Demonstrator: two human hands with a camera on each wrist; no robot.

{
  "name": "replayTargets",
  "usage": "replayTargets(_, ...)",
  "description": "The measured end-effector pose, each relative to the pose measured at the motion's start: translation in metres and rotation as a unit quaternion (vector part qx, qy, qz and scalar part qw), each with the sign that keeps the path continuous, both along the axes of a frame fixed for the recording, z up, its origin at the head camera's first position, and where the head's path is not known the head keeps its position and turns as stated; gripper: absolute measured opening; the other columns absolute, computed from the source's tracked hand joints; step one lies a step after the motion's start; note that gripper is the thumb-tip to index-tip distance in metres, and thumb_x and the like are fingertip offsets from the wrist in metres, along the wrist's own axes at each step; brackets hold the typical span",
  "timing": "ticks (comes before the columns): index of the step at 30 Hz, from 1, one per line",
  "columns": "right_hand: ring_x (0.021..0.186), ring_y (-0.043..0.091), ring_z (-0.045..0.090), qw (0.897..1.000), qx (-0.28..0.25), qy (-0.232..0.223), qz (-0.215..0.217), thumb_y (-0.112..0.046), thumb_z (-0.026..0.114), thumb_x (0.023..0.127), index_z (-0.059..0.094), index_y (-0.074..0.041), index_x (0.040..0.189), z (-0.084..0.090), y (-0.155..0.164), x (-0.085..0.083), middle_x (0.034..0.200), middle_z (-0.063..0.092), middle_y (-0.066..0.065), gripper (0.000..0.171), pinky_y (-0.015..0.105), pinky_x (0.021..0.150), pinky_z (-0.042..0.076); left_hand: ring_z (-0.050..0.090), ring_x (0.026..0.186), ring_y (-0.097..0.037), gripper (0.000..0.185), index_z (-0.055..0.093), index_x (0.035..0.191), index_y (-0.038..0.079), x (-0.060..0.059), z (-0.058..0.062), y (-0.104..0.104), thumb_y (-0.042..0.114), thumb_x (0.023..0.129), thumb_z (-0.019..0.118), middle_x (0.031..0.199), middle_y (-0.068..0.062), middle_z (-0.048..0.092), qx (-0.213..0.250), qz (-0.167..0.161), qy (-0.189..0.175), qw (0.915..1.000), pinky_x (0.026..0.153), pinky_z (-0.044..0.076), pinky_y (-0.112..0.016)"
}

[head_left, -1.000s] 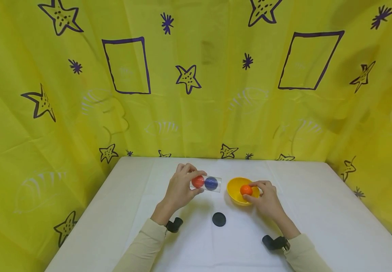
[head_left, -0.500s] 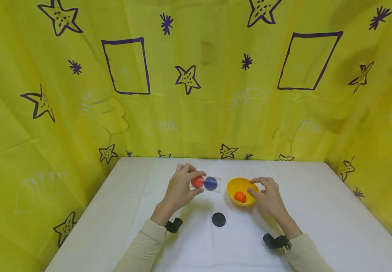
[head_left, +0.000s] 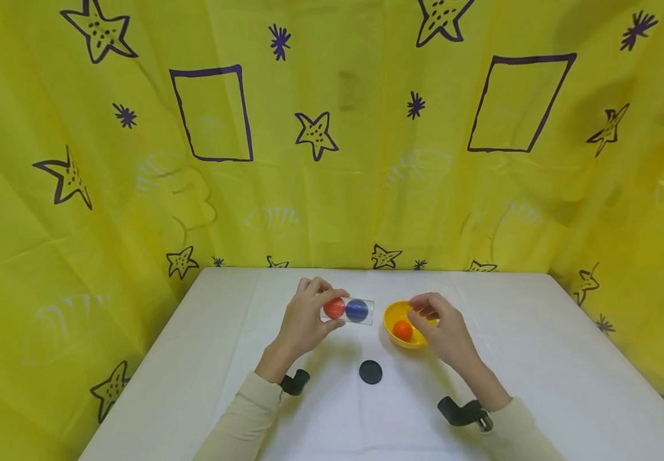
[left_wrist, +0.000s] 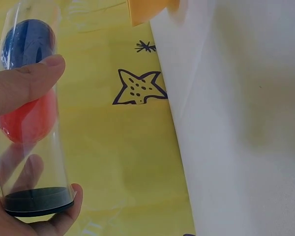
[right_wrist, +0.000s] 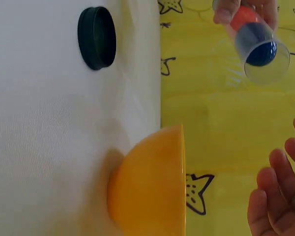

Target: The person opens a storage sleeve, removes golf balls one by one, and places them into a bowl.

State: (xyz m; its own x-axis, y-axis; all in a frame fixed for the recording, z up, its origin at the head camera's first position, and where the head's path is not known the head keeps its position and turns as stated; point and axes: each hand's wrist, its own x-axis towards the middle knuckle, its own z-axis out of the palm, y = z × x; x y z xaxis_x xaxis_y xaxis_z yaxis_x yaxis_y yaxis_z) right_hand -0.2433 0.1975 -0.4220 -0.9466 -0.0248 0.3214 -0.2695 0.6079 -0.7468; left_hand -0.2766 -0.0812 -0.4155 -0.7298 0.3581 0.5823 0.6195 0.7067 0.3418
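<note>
The clear tube point(head_left: 348, 310) was held off the table, lying roughly level, with its open mouth turned toward the yellow bowl point(head_left: 392, 317). Inside it sat a red ball point(head_left: 334, 308) nearer the capped black end and a blue ball point(head_left: 357, 310) nearer the mouth. The left hand point(head_left: 307, 318) gripped the tube round its closed end, thumb and fingers curled about the wall — the left wrist view showed the thumb laid across the plastic at the red ball.

The right hand point(head_left: 444, 326) hovered over the bowl's right rim with fingers loosely curled and holding nothing; the right wrist view showed only the fingertips, apart from the bowl. An orange ball point(head_left: 403, 330) lay loose in the bowl. A black cap point(head_left: 371, 372) rested flat on the white table point(head_left: 539, 365), near the table's front edge and apart from both hands.

Risks, as judged: the tube was uncapped and near level, so a slight dip of the mouth could let the blue ball roll out — and onto the table rather than into the bowl. The bowl was light and unsteadied; a nudge at its rim could tip it.
</note>
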Motion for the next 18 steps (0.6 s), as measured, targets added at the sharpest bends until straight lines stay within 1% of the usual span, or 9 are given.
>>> replayTargets(2,0.096,0.02,0.061,0.999,-0.005,-0.009,0.034,-0.016,0.067,0.099,0.066,-0.006,0.12,0.002,-0.008,0.003,0.106,0.067,0.008,0.023,0.026,0.087,0.054,0.051,0.105,-0.023,0.047,0.076,0.117,0.024,-0.001,0.001,0.0,0.021,0.074,0.094,0.11,-0.004,0.063,0.002,0.002,0.002,1.0,0.078,0.053,-0.032)
replayTargets(4,0.091,0.018,0.062,0.997,-0.019,-0.019,0.071,-0.016,0.069,0.098,0.065,-0.006,0.12,0.002,-0.016,0.004,0.101,0.068,0.007,0.024,0.022,0.082,0.054,0.051,0.106,-0.023,0.047,0.076,0.117,0.024,-0.001,0.001,0.0,0.022,0.074,0.094,0.11,-0.004,0.063,0.003,0.003,0.002,1.0,0.078,0.053,-0.032)
replayTargets(6,0.09,0.016,0.063,0.994,-0.03,-0.028,0.098,-0.018,0.07,0.098,0.063,-0.008,0.122,0.003,-0.024,0.004,0.1,0.067,0.006,0.027,0.022,0.082,0.054,0.05,0.106,-0.023,0.047,0.076,0.117,0.024,-0.001,0.002,0.001,0.022,0.074,0.093,0.11,-0.004,0.063,0.005,0.002,0.0,1.0,0.079,0.053,-0.032)
replayTargets(8,0.091,0.016,0.065,0.992,-0.036,-0.041,0.115,-0.023,0.071,0.097,0.061,-0.01,0.125,0.003,-0.03,0.003,0.103,0.068,0.006,0.032,0.022,0.082,0.054,0.05,0.106,-0.023,0.046,0.076,0.117,0.024,0.0,0.003,0.001,0.021,0.074,0.093,0.11,-0.004,0.063,0.008,0.001,-0.002,1.0,0.079,0.053,-0.032)
replayTargets(10,0.094,0.018,0.065,0.99,-0.04,-0.056,0.123,-0.026,0.071,0.097,0.059,-0.01,0.129,0.003,-0.035,0.002,0.107,0.068,0.007,0.037,0.021,0.083,0.054,0.05,0.105,-0.023,0.046,0.076,0.117,0.024,0.0,0.003,0.001,0.02,0.074,0.093,0.11,-0.004,0.063,0.008,-0.001,-0.003,1.0,0.08,0.053,-0.032)
replayTargets(13,0.096,0.018,0.065,0.989,-0.039,-0.075,0.119,-0.029,0.071,0.097,0.056,-0.01,0.132,0.002,-0.041,0.002,0.111,0.068,0.008,0.043,0.019,0.083,0.053,0.051,0.106,-0.023,0.047,0.076,0.117,0.024,0.002,0.003,0.001,0.019,0.074,0.094,0.11,-0.004,0.063,0.008,-0.001,-0.003,1.0,0.08,0.054,-0.033)
replayTargets(18,0.094,0.018,0.065,0.99,-0.045,-0.079,0.105,-0.029,0.072,0.096,0.058,-0.011,0.133,-0.001,-0.046,0.003,0.111,0.068,0.007,0.043,0.018,0.082,0.053,0.051,0.107,-0.023,0.047,0.076,0.117,0.025,0.003,0.002,0.0,0.018,0.074,0.093,0.11,-0.004,0.063,0.001,-0.003,0.002,1.0,0.081,0.055,-0.035)
